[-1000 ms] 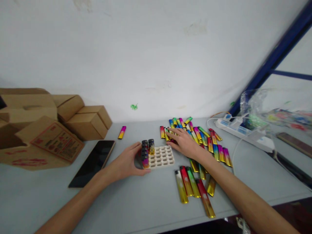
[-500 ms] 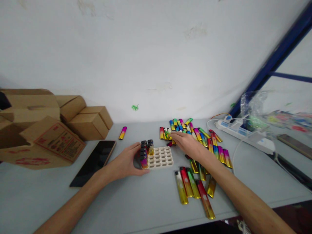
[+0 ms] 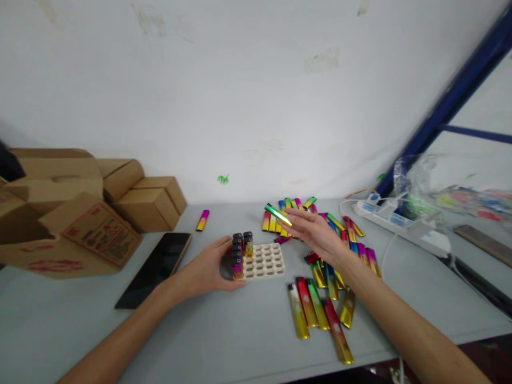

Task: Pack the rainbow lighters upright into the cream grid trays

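Note:
My left hand (image 3: pixel 210 265) wraps round the left end of a cream tray (image 3: pixel 266 261) with rows of slots. Several lighters (image 3: pixel 237 257) stand upright in its left columns, black tops up, next to my fingers. Right of the tray and above the table, my right hand (image 3: pixel 316 232) pinches a shiny green and yellow lighter (image 3: pixel 278 214) near its yellow end. The lighter is tilted, its green end up and to the left. Under and behind this hand lies a pile of colourful lighters (image 3: pixel 320 274), partly hidden by the hand and forearm.
A pink and yellow lighter (image 3: pixel 202 220) lies alone near the wall. To the left are a black phone (image 3: pixel 154 272) and open cardboard boxes (image 3: pixel 92 229). Several lighters (image 3: pixel 306 304) lie near the front edge. A white power strip (image 3: pixel 404 226) with cables is at the right.
My right hand has lifted the green and yellow lighter out of the pile and turned somewhat palm inward. My left hand stays at the tray.

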### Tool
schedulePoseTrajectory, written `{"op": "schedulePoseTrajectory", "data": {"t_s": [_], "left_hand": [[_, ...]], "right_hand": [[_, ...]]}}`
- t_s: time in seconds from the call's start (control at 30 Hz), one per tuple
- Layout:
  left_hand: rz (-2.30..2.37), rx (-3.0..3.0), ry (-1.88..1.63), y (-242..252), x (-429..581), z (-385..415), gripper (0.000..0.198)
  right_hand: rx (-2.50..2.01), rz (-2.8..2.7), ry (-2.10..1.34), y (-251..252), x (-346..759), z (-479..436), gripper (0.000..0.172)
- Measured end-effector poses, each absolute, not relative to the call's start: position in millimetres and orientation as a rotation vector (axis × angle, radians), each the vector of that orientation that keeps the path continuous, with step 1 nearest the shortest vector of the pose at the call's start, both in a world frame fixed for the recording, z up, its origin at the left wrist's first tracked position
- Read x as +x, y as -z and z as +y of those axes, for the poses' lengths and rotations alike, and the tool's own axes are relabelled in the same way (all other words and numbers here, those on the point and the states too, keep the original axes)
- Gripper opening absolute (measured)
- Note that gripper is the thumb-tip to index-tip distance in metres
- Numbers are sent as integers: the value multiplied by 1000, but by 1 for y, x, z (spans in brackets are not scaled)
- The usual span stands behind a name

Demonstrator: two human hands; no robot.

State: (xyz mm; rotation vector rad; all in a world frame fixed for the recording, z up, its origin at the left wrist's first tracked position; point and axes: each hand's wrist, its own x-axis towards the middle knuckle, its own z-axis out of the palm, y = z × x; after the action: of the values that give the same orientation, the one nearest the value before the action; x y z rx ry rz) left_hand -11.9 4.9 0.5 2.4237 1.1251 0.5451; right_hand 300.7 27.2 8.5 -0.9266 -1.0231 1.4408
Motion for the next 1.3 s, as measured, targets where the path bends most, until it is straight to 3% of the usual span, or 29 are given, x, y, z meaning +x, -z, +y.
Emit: {"op": "schedulePoseTrajectory", "data": {"t_s": [0.17, 0.4, 0.57, 0.77, 0.9, 0.97, 1.1, 1.3], "left_hand": [[1135, 2418, -558, -1, -11, 5, 64], [1088, 2409, -598, -1, -11, 6, 64], [1081, 2423, -601, 1, -12, 7, 62], [1100, 2434, -607, 1, -13, 7, 64], [1088, 2440, -612, 0, -12, 7, 62], [1086, 2442, -607, -1, -12, 7, 62], [1093, 2424, -582, -2, -12, 6, 59], [1103, 2429, -554, 0, -13, 7, 59]], "right_hand": [[-798, -938, -1576, -13, 296, 23, 29], [-785, -995, -1575, -13, 292, 21, 29], [-837, -1014, -1592, -16, 287, 18, 39], [-928, -1069, -1531, -19, 280, 14, 27], [-830, -1062, -1590, -22, 279, 13, 27], [-838, -1063, -1638, -23, 280, 13, 31], [-882, -1124, -1607, -23, 281, 10, 55], [-989, -1063, -1511, -20, 276, 9, 49]]}}
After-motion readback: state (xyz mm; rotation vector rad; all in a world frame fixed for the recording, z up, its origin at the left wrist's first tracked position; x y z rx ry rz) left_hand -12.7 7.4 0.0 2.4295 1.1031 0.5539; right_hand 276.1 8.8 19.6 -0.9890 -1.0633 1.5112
